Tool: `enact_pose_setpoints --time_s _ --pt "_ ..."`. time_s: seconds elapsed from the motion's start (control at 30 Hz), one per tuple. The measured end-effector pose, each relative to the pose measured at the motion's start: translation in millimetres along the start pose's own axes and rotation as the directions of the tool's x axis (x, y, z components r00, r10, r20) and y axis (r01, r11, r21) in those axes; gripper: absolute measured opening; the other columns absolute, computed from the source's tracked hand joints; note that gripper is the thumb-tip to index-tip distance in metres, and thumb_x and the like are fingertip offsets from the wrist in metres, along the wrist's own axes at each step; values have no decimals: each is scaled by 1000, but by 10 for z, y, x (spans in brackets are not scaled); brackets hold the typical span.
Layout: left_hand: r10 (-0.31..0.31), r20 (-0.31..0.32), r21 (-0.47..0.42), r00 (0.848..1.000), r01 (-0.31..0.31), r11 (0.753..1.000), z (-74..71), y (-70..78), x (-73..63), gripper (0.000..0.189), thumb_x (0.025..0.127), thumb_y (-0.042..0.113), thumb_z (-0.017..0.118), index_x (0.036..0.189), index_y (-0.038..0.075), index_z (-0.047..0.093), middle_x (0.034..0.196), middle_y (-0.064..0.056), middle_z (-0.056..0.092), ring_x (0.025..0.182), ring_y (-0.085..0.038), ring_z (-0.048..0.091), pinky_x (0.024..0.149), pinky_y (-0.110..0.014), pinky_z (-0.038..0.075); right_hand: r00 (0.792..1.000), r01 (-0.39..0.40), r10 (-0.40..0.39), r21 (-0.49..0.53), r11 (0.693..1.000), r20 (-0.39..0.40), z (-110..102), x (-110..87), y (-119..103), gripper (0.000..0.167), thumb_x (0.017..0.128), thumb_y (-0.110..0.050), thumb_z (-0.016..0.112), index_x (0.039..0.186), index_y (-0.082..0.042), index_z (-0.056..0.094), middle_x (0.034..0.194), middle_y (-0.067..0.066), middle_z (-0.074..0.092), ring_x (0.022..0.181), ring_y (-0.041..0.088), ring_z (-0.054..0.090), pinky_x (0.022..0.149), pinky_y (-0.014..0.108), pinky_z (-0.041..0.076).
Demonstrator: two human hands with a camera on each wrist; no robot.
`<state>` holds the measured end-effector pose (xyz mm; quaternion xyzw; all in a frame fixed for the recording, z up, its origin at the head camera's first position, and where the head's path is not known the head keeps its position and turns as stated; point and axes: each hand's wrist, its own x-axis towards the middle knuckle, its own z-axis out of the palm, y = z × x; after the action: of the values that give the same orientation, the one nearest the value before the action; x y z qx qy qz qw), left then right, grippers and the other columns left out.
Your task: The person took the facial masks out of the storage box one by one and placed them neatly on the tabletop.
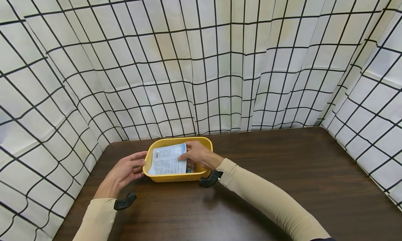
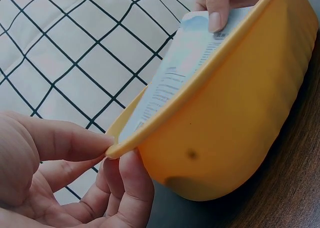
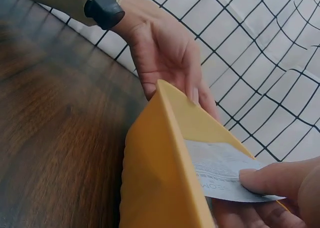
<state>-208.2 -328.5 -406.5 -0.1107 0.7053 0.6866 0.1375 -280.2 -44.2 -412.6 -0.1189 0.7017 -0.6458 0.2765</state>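
Pinching yellow bin at rim with our left hand, printed packet with right hand, item beneath mostly hidden.

It looks to me like a small curtained booth, the sort of staged recording corner a lab might have, though I cannot tell what building holds it. White curtain with a black grid hangs in creased folds behind and along both sides, penning in a dark wood-grain surface. Black cameras worn at the person's wrists fit that lab-like setting.
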Motion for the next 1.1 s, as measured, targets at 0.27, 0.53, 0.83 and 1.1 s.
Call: enact_pose_setpoints --time_s 0.27,0.53,0.83,1.1 --pt "0 6 -10 1000 0 1000 8 6 0 63 101 12 62 157 7 35 115 0 67 91 -18 64 78 -31 55 1000 2 -2 -3 1000 22 -55 -4 -3 43 89 1 74 129 -9 62 100 10 74 79 25 73 56 29 57" --pt "-7 -8 -9 1000 6 1000 10 1 10 63 100 11 62 157 8 35 114 0 66 90 -19 64 78 -32 55 1000 18 -18 -43 999 -5 -148 -19 -65 48 93 -3 70 139 -11 56 103 9 73 83 25 73 61 32 60" --pt "1 -23 2 1000 -1 1000 33 -19 7 64 100 11 63 157 6 35 114 -2 67 93 -19 65 79 -33 56 999 36 -36 -78 996 6 -288 -111 -154 36 95 -6 69 130 -8 62 103 11 73 83 23 72 65 32 60" --pt "-5 -33 2 999 5 1000 71 -10 -24 63 100 10 62 157 7 35 115 -3 66 93 -19 65 79 -33 56 999 32 -30 -92 995 21 -411 -182 -204 33 99 -11 64 132 -8 61 109 10 71 92 24 70 76 38 60"
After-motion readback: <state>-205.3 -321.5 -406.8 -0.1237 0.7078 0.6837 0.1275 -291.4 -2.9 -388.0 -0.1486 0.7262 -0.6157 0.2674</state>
